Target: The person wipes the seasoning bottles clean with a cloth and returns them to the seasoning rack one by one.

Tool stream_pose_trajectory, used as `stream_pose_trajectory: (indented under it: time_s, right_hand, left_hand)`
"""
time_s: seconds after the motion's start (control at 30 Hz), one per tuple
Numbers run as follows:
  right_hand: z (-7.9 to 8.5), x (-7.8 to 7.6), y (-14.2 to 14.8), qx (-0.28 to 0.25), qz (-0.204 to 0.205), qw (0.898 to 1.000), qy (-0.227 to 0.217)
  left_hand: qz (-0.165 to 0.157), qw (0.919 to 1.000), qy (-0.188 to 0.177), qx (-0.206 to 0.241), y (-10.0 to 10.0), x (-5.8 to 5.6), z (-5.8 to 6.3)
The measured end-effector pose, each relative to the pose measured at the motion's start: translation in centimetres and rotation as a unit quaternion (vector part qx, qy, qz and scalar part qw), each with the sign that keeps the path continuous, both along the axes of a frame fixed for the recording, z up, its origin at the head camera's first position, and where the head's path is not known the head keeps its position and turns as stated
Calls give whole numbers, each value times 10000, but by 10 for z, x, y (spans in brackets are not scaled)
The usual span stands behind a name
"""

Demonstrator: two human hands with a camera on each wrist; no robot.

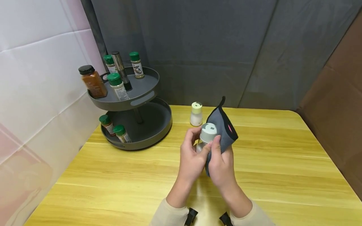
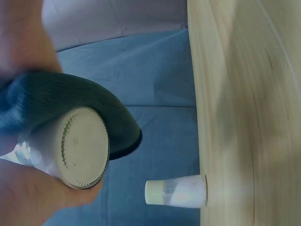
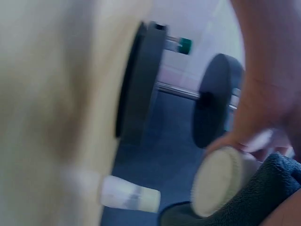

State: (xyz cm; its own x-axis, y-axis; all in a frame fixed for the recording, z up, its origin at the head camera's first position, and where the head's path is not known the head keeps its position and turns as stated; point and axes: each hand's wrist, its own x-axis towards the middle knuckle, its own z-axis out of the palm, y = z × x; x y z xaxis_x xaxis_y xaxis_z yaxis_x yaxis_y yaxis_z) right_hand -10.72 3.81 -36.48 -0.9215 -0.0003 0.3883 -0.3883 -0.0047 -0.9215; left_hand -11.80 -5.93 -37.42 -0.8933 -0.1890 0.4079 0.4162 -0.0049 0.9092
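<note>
Above the table my left hand (image 1: 190, 157) grips a glass shaker jar with a pale grey-green lid (image 1: 208, 132). In the left wrist view the jar's round base (image 2: 84, 148) faces the camera. My right hand (image 1: 222, 164) holds a dark grey cloth (image 1: 219, 119) with black edging against the jar's side, its thumb near the lid. Part of the cloth hangs below the fingers. Behind the hands a second shaker with a pale yellow lid (image 1: 196, 113) stands upright on the table, white contents inside.
A two-tier dark grey turntable rack (image 1: 147, 138) stands at the left. Its upper tier carries several green-capped spice jars, a black-capped orange-brown jar (image 1: 94, 83) and a silver-and-black cylinder (image 1: 121, 70). Two green-capped jars (image 1: 121, 133) sit on the lower tier. A grey curtain hangs behind.
</note>
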Motion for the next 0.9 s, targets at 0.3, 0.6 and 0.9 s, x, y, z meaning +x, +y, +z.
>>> stream_pose_trajectory:
  time_s: [0.3, 0.6, 0.9]
  right_hand:
    - [-20, 2, 3, -511, 599, 9876, -1356]
    - [-3, 7, 6, -1735, 931, 9655, -1701]
    - [1, 11, 9, -815, 465, 9898, -1076]
  left_hand:
    - [197, 9992, 288, 173, -9, 0, 8]
    - [354, 9959, 620, -558, -5, 0, 4]
    - [351, 9885, 1216, -831, -8, 3, 5]
